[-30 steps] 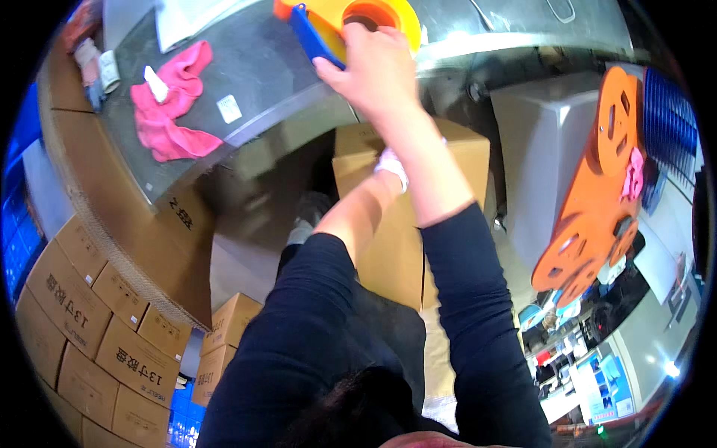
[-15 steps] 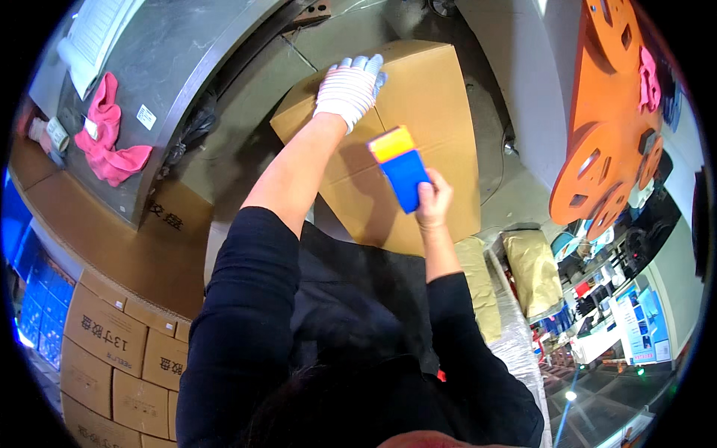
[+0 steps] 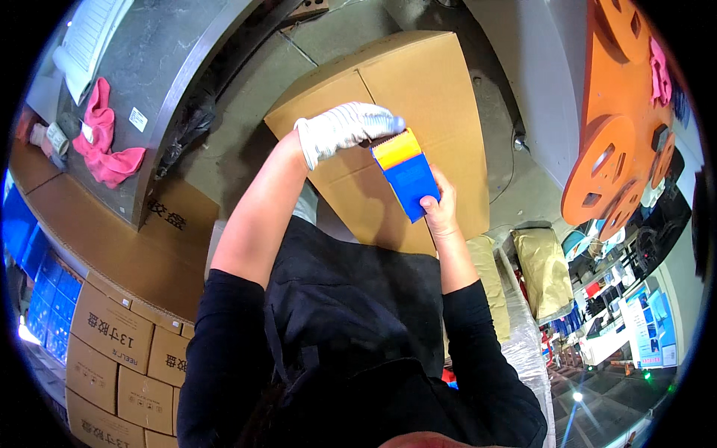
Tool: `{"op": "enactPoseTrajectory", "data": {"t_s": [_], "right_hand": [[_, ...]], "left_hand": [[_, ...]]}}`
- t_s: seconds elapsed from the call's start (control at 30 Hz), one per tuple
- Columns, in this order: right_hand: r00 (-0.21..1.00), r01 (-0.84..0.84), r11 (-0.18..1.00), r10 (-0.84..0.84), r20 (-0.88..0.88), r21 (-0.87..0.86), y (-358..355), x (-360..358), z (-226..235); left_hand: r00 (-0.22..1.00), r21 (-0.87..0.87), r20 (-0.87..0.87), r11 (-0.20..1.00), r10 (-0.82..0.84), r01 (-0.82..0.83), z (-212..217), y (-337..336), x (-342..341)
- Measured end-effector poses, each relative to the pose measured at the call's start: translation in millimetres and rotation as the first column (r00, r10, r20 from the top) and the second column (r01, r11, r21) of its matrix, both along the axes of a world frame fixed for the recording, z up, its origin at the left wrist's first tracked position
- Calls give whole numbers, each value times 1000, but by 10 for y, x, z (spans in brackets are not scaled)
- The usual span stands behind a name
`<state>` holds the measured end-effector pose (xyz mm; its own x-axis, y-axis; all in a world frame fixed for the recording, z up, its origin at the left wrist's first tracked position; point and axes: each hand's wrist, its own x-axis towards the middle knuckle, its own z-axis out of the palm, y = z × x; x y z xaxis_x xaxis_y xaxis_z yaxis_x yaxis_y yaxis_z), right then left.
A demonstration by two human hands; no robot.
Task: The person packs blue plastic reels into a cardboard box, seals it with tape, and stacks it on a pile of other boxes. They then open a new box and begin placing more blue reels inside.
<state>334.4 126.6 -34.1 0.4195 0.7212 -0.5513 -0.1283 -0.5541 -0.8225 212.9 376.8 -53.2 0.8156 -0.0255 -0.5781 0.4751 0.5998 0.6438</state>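
In the head view, a blue-and-yellow tape dispenser [image 3: 405, 178] over the upper face of a large cardboard box [image 3: 441, 97], tilted, with the yellow toothed end toward the upper left. Gripped by the blue lower end in the bare right hand [image 3: 441, 209] – thumb on the near face, fingers along the far side. Just beside the toothed edge, the left hand [image 3: 347, 128] in a white striped glove, with fingers bent and bluish tips reaching over the yellow end. Cannot tell there between touching, pinching and merely hovering. At upper left, on a grey table [image 3: 179, 41], a pink cloth [image 3: 110, 142]. At lower left, stacked cartons [image 3: 112, 328] – and toward the right, orange discs [image 3: 601, 168] with cutouts, above a gold-coloured bag [image 3: 541, 272].
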Motion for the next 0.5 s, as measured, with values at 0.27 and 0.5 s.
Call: {"op": "enactPoseTrajectory", "data": {"t_s": [0.27, 0.5], "right_hand": [[987, -48, 998, 41, -153, -42, -178, 71, -42], [976, -162, 985, 151, -156, -59, -243, 185, 6]], "left_hand": [[998, -121, -43, 992, 39, -44, -39, -90, -79], [993, -207, -103, 975, 59, -80, 115, -204, -131]]}}
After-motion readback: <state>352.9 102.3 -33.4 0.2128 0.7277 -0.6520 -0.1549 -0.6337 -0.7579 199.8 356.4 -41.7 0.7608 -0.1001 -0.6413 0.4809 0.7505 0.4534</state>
